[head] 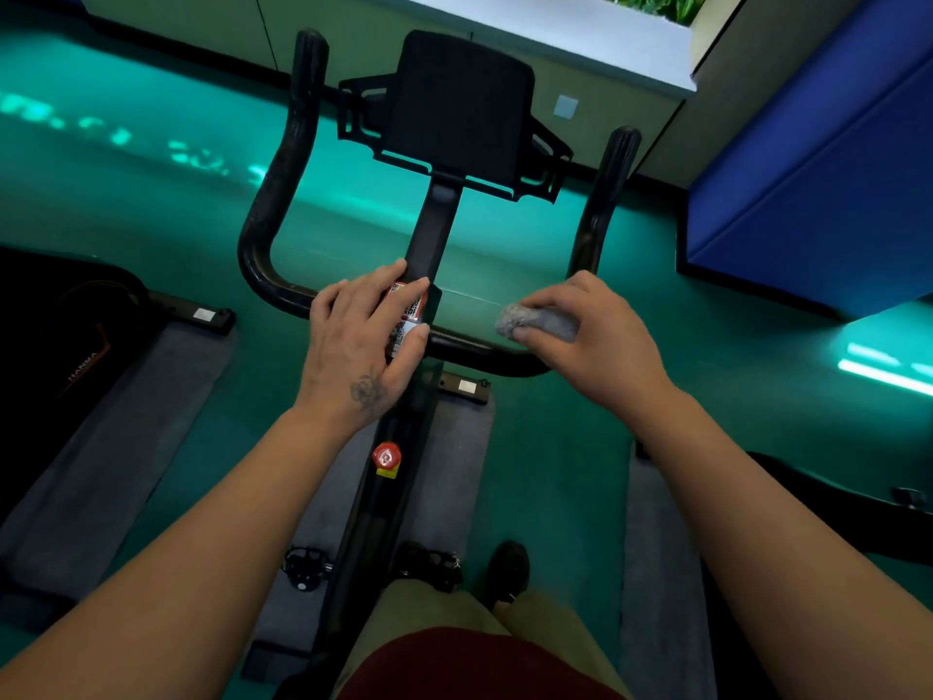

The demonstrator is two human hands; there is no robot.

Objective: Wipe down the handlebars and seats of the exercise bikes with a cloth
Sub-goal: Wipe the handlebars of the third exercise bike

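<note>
Head view | right hand [593,336] grip: clenched on balled cloth [535,323], pressed to handlebar [474,352] | bar's long axis runs sideways, unwiped length leftward of grip | left hand [366,328] grip: fingers straight, resting on centre post [429,234], nearer that stretch

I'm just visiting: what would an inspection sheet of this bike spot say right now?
Surface: green floor with grey mats under the bikes.
Job's things: black handlebar; grey cloth pressed on its crossbar.
Clutter: nothing seen.
Hands: left hand rests on the stem's sticker; right hand grips the cloth.
Cables: nothing seen.
Surroundings: tablet holder, red knob, pedals, blue pads, neighbouring bike.
</note>
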